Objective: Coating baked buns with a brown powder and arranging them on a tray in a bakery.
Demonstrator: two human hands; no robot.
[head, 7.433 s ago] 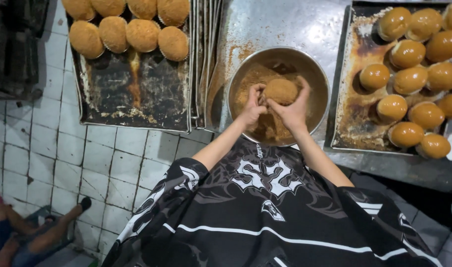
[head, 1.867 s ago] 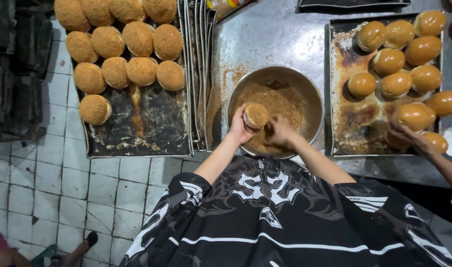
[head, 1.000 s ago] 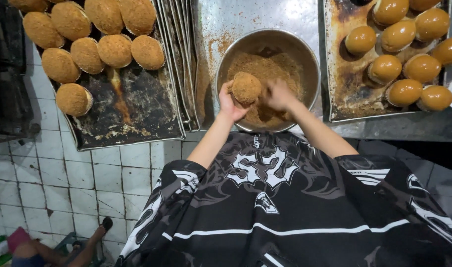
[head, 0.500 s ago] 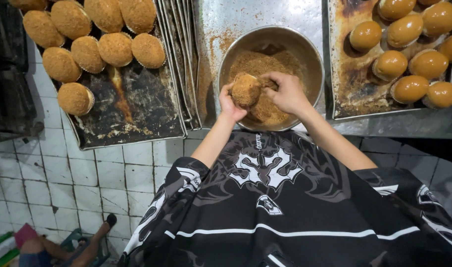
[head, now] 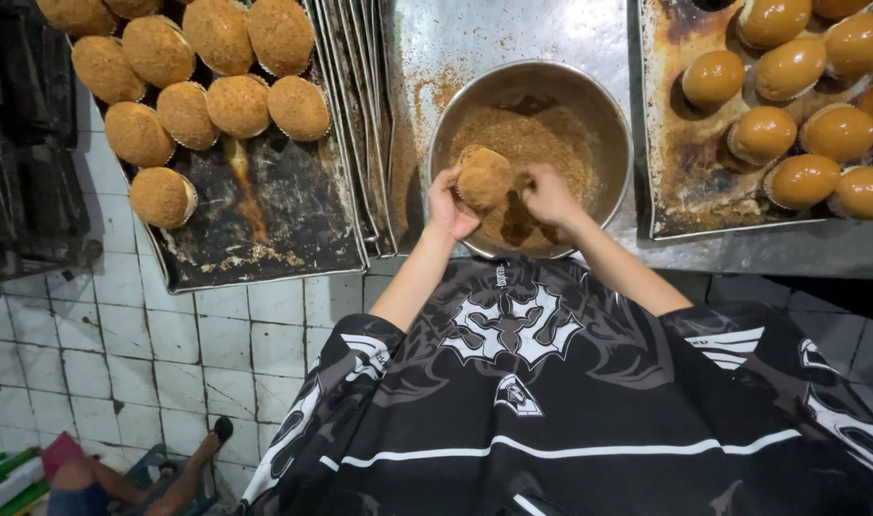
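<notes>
the left hand (head: 449, 204) held a crumb-coated bun (head: 484, 176) over the near edge of a round metal bowl (head: 603, 115), its fingers curled around the bun's left side and underside. the right hand (head: 551, 196) sat just beside it inside the bowl, fingers bent down and pressed together into the brown crumbs (head: 532, 143); whether they pinched anything could not be told. the bowl stood on a steel desk (head: 474, 38) dusted with stray crumbs.

to the left, a dark, greasy baking tray (head: 283, 220) jutted past the desk edge over a white tiled floor (head: 92, 354) and carried coated buns (head: 216, 105) in rows on its far half, the near half bare and stained. a stack of thin empty trays (head: 365, 115) lay between that tray and the bowl. to the right, another stained tray (head: 675, 182) held glossy, uncoated brown buns (head: 761, 134). no packages, labels or signs showed. at the lower left, another person's leg (head: 183, 473) rested on the floor.
</notes>
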